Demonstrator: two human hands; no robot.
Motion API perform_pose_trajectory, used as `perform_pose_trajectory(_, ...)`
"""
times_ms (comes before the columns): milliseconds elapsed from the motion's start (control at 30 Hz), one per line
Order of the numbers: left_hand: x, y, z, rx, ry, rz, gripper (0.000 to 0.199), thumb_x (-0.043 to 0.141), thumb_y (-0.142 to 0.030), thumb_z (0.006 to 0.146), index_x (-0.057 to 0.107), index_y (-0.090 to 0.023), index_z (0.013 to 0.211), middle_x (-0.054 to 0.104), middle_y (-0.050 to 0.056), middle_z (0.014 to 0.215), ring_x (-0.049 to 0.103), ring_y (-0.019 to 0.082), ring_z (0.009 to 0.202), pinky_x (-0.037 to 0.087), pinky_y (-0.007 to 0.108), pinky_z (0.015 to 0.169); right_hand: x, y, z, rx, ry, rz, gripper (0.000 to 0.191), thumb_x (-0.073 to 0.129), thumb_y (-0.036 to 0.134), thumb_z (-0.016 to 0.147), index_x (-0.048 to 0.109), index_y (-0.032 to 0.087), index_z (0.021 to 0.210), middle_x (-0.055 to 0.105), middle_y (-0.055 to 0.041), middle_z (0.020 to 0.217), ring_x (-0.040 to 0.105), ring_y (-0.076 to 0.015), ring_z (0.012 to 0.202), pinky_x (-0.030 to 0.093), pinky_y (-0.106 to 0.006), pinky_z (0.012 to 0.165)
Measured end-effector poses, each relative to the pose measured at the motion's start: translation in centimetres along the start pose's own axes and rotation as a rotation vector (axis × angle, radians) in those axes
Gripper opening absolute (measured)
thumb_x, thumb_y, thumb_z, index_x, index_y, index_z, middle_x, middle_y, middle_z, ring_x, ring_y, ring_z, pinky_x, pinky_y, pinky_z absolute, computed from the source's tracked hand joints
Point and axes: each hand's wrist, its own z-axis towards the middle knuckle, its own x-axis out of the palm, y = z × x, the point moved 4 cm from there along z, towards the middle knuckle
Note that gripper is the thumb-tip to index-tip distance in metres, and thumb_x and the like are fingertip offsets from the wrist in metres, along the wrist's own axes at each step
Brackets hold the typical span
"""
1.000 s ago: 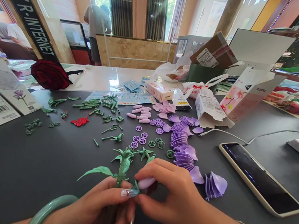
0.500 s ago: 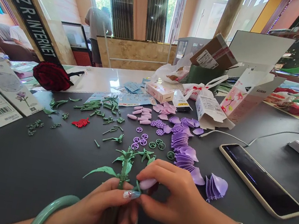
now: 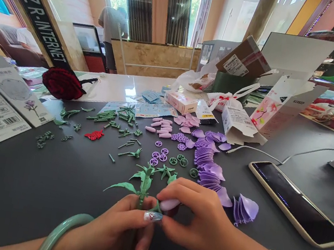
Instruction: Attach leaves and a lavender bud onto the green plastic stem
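My left hand [image 3: 119, 224] is closed around the green plastic stem [image 3: 145, 184] of a toy flower, which stands upright with leaves spreading from its top. Its thumb, with a decorated nail, presses beside a small green piece [image 3: 157, 206] next to the stem. My right hand [image 3: 203, 217] pinches a pale pink bud-shaped piece [image 3: 169, 204] against that green piece; the fingers partly cover where they meet. Just beyond the hands are a star-shaped green leaf piece [image 3: 165, 172], purple rings [image 3: 155, 155] and green rings [image 3: 183, 162]. Purple petals [image 3: 205, 158] lie in a row by my right hand.
Green stems [image 3: 101, 115], red pieces [image 3: 94, 135] and pink buds [image 3: 165, 129] are spread across the dark table. A phone [image 3: 296, 204] with a cable lies at right. Opened boxes [image 3: 240, 124] and a dark red rose [image 3: 62, 84] stand farther back. A person [image 3: 111, 27] stands beyond.
The view has shifted slightly, so everything appears a little farther right. Both hands keep the same grip on the stem and the pink bud piece.
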Motion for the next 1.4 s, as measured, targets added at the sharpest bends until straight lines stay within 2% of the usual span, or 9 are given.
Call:
perform_pose_trajectory(167, -0.4, -0.1, 0.3, 0.009, 0.001, 0.024, 0.038, 0.071, -0.047, 0.071, 0.05, -0.018, 0.082, 0.055, -0.005, 0.05, 0.043, 0.006, 0.034, 0.033, 0.014, 0.033, 0.0, 0.2, -0.1, -0.022, -0.001, -0.003, 0.026, 0.058, 0.001, 0.072, 0.063, 0.02, 0.089, 0.066, 0.001, 0.081, 0.06, -0.0094, 0.07, 0.049, -0.017, 0.064)
perform_pose_trajectory(467, -0.3, 0.0, -0.1, 0.0, -0.039, 0.053, 0.049, 0.074, -0.052, 0.069, 0.049, -0.019, 0.096, 0.056, -0.006, 0.049, 0.043, 0.008, 0.035, 0.031, 0.015, 0.034, -0.1, 0.3, 0.0, -0.059, -0.023, -0.018, 0.028, 0.058, 0.001, 0.073, 0.064, 0.02, 0.093, 0.067, 0.0004, 0.082, 0.061, -0.0099, 0.071, 0.05, -0.018, 0.065)
perform_pose_trajectory(667, 0.3, -0.4, 0.1, 0.032, 0.033, 0.032, 0.048, 0.082, -0.055, 0.065, 0.052, -0.02, 0.08, 0.048, -0.01, 0.041, 0.036, 0.005, 0.029, 0.028, 0.014, 0.03, 0.0, 0.1, -0.1, -0.016, 0.01, -0.001, 0.019, 0.068, 0.007, 0.076, 0.064, 0.019, 0.091, 0.066, 0.0001, 0.084, 0.061, -0.0109, 0.074, 0.05, -0.019, 0.066)
perform_pose_trajectory(767, 0.5, -0.5, 0.0, 0.049, 0.063, 0.04, 0.047, 0.078, -0.058, 0.069, 0.055, -0.017, 0.068, 0.044, -0.008, 0.041, 0.035, 0.005, 0.029, 0.027, 0.015, 0.03, -0.1, 0.0, 0.2, -0.035, 0.067, 0.004, 0.017, 0.075, 0.025, 0.083, 0.064, 0.02, 0.096, 0.067, -0.0009, 0.086, 0.063, -0.0125, 0.076, 0.051, -0.021, 0.068)
perform_pose_trajectory(900, 0.5, -0.7, 0.0, 0.084, 0.065, -0.026, 0.043, 0.076, -0.054, 0.074, 0.056, -0.017, 0.067, 0.043, -0.009, 0.042, 0.031, 0.004, 0.029, 0.024, 0.015, 0.03, -2.4, 0.4, 0.9, -0.165, 0.034, -0.151, 0.044, 0.06, 0.056, 0.089, 0.061, 0.019, 0.113, 0.069, -0.0078, 0.102, 0.066, -0.0171, 0.086, 0.054, -0.029, 0.075)
perform_pose_trajectory(967, 0.4, -0.9, 0.1, 0.096, 0.034, -0.098, 0.038, 0.079, -0.047, 0.073, 0.056, -0.018, 0.071, 0.045, -0.009, 0.045, 0.031, 0.003, 0.031, 0.027, 0.014, 0.032, -4.9, 0.0, 1.3, -0.111, -0.083, -0.388, 0.036, 0.048, 0.05, 0.098, 0.063, 0.02, 0.111, 0.07, -0.0061, 0.095, 0.065, -0.0147, 0.071, 0.053, -0.028, 0.067)
perform_pose_trajectory(1067, 0.3, -1.0, 0.3, 0.08, -0.015, -0.149, 0.036, 0.082, -0.043, 0.071, 0.057, -0.017, 0.069, 0.046, -0.009, 0.046, 0.035, 0.004, 0.035, 0.028, 0.013, 0.034, -8.6, -1.0, 1.6, 0.049, -0.161, -0.599, 0.012, 0.059, 0.028, 0.092, 0.068, 0.022, 0.096, 0.069, -0.0022, 0.078, 0.064, -0.0164, 0.065, 0.048, -0.03, 0.062)
perform_pose_trajectory(1200, 0.3, -1.2, 0.3, 0.079, -0.024, -0.169, 0.035, 0.083, -0.04, 0.07, 0.058, -0.016, 0.066, 0.048, -0.008, 0.045, 0.036, 0.003, 0.035, 0.029, 0.013, 0.034, -11.3, -3.1, 1.1, 0.281, 0.059, -0.658, 0.009, 0.072, 0.021, 0.076, 0.066, 0.023, 0.07, 0.068, 0.0019, 0.062, 0.062, -0.0156, 0.057, 0.044, -0.028, 0.054)
perform_pose_trajectory(1400, 0.6, -1.1, 0.2, 0.051, -0.036, -0.177, 0.033, 0.083, -0.039, 0.07, 0.059, -0.016, 0.069, 0.05, -0.008, 0.046, 0.037, 0.003, 0.035, 0.03, 0.013, 0.035, -10.9, -4.6, -0.4, 0.408, 0.304, -0.729, 0.017, 0.075, 0.012, 0.063, 0.068, 0.024, 0.072, 0.065, 0.0043, 0.062, 0.059, -0.0143, 0.054, 0.039, -0.025, 0.05)
